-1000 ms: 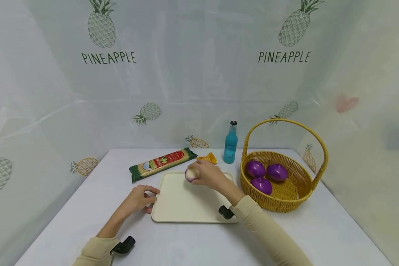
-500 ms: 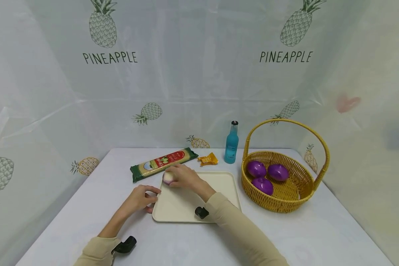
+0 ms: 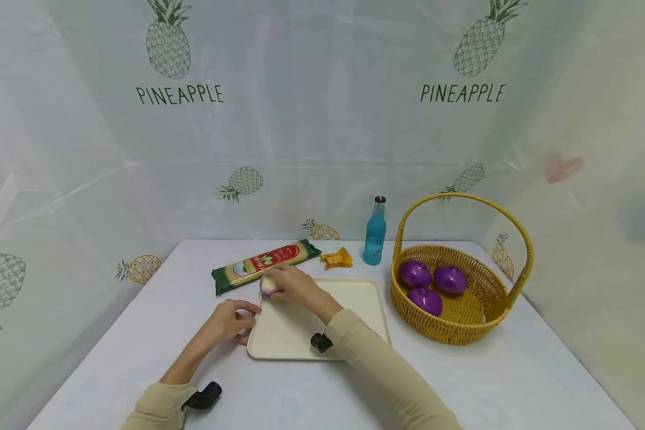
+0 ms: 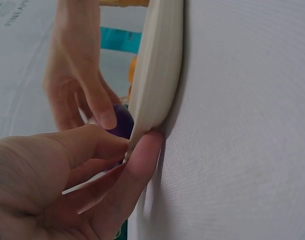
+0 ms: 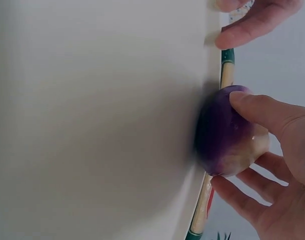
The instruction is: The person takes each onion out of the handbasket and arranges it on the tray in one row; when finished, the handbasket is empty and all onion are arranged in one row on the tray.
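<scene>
Gripping a purple-and-white turnip (image 5: 222, 130) with curled fingers, right hand (image 3: 297, 288) is at the cream tray (image 3: 355, 292)'s far-left corner; left hand (image 3: 224, 322) just pinches the tray's left edge.

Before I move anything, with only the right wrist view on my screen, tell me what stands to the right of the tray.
Observer: A yellow wicker basket stands there, with three purple vegetables in it.
Operator: Give me whatever stands upright beyond the far edge of the tray.
Observer: A blue bottle, in the head view, between the basket and a small yellow packet.
Operator: Now report the left hand's grip from its own camera; I see only fingertips.
Observer: It pinches the tray's rim, one digit against the underside, as the left wrist view shows.
</scene>
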A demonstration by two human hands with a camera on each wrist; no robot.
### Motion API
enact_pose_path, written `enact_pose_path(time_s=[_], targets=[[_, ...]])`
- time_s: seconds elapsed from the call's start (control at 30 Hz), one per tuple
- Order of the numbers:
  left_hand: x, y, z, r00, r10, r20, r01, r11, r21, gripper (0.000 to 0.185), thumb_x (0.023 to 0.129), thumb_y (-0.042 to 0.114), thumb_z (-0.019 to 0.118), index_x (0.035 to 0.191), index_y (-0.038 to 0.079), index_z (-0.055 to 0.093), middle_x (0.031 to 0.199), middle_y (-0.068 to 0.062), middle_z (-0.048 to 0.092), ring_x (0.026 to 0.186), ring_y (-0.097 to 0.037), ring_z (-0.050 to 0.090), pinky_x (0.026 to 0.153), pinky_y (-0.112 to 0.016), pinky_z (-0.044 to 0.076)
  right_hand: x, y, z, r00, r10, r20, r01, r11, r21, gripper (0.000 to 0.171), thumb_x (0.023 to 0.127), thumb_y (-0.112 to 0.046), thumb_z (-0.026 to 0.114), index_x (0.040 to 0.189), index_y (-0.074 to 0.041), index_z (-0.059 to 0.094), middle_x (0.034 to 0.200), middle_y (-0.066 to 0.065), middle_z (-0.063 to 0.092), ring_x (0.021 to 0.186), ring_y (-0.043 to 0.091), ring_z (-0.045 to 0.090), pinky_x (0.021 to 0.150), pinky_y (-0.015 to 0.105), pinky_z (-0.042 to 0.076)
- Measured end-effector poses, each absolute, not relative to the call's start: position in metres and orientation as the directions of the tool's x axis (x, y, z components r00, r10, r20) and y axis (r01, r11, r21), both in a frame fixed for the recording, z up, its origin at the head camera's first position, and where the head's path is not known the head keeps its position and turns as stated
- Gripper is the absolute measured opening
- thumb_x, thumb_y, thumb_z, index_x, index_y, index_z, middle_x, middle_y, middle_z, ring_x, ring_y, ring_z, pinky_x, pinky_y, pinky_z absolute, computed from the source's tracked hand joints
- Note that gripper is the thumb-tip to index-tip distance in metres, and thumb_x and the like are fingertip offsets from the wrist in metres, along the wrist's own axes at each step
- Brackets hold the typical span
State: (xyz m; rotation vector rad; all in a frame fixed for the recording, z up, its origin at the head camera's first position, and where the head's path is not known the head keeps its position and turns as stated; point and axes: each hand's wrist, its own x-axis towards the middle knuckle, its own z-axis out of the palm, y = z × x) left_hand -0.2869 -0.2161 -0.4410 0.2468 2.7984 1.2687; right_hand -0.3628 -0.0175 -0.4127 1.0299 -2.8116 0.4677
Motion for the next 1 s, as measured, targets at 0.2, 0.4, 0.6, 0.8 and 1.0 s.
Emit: enact_pose_path(time_s=[0.2,0.4,0.6,0.8,1.0], targets=[[-0.287,-0.217,-0.443,-0.984,0.177,0.001,0.116,0.638,0.761,0.026,0.083,0.001,0.065,0.108,0.006,0.073,0.095,-0.01,0.07,0.059,-0.013,0.065,0.049,-0.027,0.054,-0.362,-0.019,-0.412,-0.78,-0.597,0.189,-0.626,0.733,-0.265,0.055,0.087,-0.03,0.073,0.138,-0.024,0.055,0.142,0.007,0.052,0.123,0.02,0.054,0.095,0.04,0.052],[-0.287,-0.217,-0.443,-0.984,0.176,0.01,0.12,0.629,0.768,0.026,0.083,0.0,0.065,0.107,0.005,0.073,0.09,-0.008,0.07,0.06,-0.013,0.064,0.049,-0.029,0.055,-0.36,-0.018,-0.408,-0.78,-0.597,0.189,-0.626,0.739,-0.248,0.055,0.087,-0.034,0.072,0.138,-0.024,0.055,0.144,0.007,0.051,0.125,0.021,0.053,0.095,0.04,0.051],[-0.286,-0.214,-0.443,-0.985,0.173,0.012,0.12,0.631,0.766,0.025,0.082,0.0,0.065,0.105,0.005,0.073,0.091,-0.008,0.071,0.061,-0.013,0.063,0.049,-0.027,0.054,-0.35,0.001,-0.395,-0.79,-0.573,0.217,-0.613,0.739,-0.28,0.055,0.087,-0.042,0.071,0.137,-0.026,0.056,0.145,0.005,0.051,0.132,0.026,0.049,0.098,0.051,0.05],[-0.285,-0.214,-0.444,-0.986,0.165,0.011,0.115,0.636,0.763,0.025,0.082,0.0,0.065,0.105,0.005,0.073,0.089,-0.007,0.071,0.06,-0.013,0.062,0.048,-0.027,0.053,-0.331,0.044,-0.376,-0.781,-0.594,0.192,-0.624,0.733,-0.269,0.054,0.089,-0.037,0.07,0.139,-0.026,0.053,0.146,0.004,0.049,0.132,0.026,0.049,0.102,0.049,0.049],[-0.286,-0.215,-0.443,-0.987,0.162,0.011,0.115,0.647,0.753,0.024,0.082,0.001,0.065,0.104,0.006,0.073,0.088,-0.007,0.072,0.062,-0.012,0.062,0.049,-0.025,0.052,-0.312,0.1,-0.363,-0.803,-0.57,0.175,-0.596,0.755,-0.274,0.052,0.09,-0.042,0.067,0.138,-0.024,0.055,0.147,0.007,0.049,0.133,0.03,0.049,0.103,0.054,0.047]])
